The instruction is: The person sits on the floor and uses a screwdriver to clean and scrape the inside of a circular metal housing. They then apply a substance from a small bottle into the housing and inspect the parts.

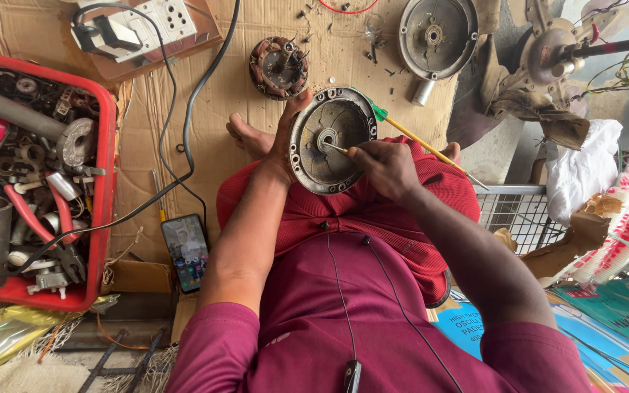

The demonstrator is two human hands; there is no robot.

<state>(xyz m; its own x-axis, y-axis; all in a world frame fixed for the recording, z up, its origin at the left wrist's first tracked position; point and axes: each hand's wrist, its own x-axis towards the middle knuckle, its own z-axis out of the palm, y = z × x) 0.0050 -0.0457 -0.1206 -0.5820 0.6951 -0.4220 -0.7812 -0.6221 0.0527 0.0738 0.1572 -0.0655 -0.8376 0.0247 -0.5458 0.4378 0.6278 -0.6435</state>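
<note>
Flattened cardboard (183, 124) covered the floor. At far left a red tray (103, 182) held metal parts; a phone (186, 251) lay nearer. The left hand (285, 142) gripped the round motor cover (333, 140) by its left rim, upright on the lap. The right hand (384, 167), just right of it, pinched a thin tool (335, 148) pointing left into the hub. Blue printed cartons (591, 327) lay at lower right.

Flattened cardboard (256, 116) covering the floor, red parts tray (103, 182) at left, daylight
</note>
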